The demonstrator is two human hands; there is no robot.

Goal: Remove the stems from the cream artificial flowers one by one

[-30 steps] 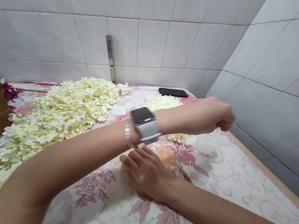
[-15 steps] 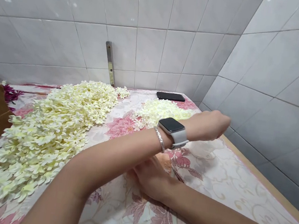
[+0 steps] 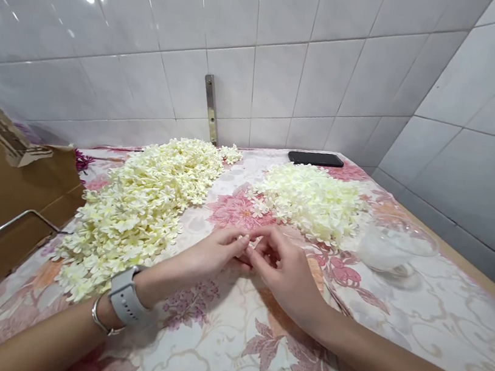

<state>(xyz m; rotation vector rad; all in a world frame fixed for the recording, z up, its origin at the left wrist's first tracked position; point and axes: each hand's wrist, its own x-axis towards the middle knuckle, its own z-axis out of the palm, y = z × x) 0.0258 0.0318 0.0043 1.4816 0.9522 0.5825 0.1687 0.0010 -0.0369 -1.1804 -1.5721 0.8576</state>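
Observation:
My left hand and my right hand meet fingertip to fingertip low over the flowered tablecloth. Thumb and fingers of both are pinched together; whatever lies between them is too small or hidden to name. On my left wrist are a watch with a grey strap and a silver bracelet. Just beyond the right fingers lies a pile of cream-white artificial flowers. A larger heap of pale yellow flowers spreads to the left of my hands.
A clear bowl with whitish contents sits right of the smaller pile. Against the back wall lies a black phone. A cardboard box with a bent metal wire stands at far left. Tiled walls bound the table behind and right.
My left hand has come back from the right, where it reached across my right arm, and now meets my right hand at the fingertips. The view has turned slightly left.

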